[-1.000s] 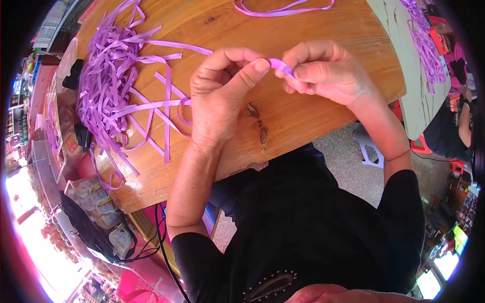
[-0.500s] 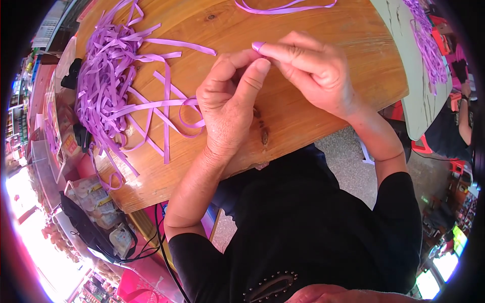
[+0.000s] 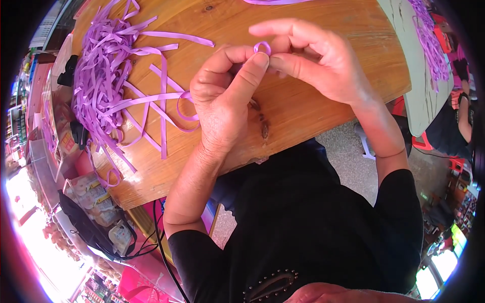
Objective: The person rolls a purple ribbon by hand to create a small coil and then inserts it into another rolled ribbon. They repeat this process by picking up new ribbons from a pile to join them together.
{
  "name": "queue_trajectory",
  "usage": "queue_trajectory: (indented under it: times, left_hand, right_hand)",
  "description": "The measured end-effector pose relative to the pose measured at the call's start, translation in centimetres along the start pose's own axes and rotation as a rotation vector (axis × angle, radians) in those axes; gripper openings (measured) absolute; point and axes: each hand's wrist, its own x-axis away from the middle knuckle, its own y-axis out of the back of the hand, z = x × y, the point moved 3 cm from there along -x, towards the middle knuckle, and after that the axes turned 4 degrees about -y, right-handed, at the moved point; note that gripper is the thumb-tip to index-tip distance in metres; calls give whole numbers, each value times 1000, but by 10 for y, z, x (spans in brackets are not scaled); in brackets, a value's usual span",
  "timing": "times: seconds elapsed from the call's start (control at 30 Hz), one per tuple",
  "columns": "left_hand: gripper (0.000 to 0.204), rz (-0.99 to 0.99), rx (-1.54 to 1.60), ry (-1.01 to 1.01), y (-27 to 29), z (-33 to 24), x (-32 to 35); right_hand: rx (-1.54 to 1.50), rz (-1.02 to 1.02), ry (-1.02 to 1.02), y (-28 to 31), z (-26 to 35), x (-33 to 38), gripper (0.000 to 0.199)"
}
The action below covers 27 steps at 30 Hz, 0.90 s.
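Note:
Pinched between the thumb and forefinger of my left hand [image 3: 227, 88] is a purple ribbon [image 3: 262, 47], whose small loop stands up above the thumb tip. My right hand [image 3: 318, 60] is just to the right of it, thumb tip close beside the loop and left thumb. Its forefinger stretches out above the loop, and its fingers are apart; whether the thumb touches the ribbon is hard to see. A tangled pile of purple ribbons [image 3: 103, 70] lies at the left of the table, with loose strands reaching toward my left wrist.
Both hands are over a wooden table [image 3: 303, 129]. Another ribbon strand [image 3: 280, 2] lies at its far edge. To the right, a white tabletop [image 3: 423, 108] bears more purple ribbons [image 3: 429, 45]. A black bag [image 3: 93, 224] and cables sit left below the table; another person's arm [image 3: 464, 118] shows far right.
The right forefinger and thumb have parted from the ribbon tip, the forefinger lifting away. A small ribbon loop now shows above the left thumb, which still pinches it.

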Motion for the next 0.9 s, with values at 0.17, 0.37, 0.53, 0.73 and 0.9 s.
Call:
queue_trajectory:
  times: [0.17, 0.37, 0.53, 0.73, 0.9]
  left_hand:
    - [6, 81, 100, 2, 2, -1, -1]
    - [8, -63, -69, 195, 7, 0, -3]
    - [9, -39, -238, 263, 12, 3, -5]
    - [8, 32, -14, 409, 20, 12, -9]
    - [11, 30, 35, 410, 14, 9, -12]
  right_hand:
    - [-88, 85, 4, -2, 0, 0, 28]
    - [794, 52, 573, -3, 9, 0, 30]
    - [873, 121, 867, 6, 10, -7, 23]
    - [536, 239, 703, 21, 42, -23, 23]
    - [692, -38, 1301, 30, -3, -41, 26]
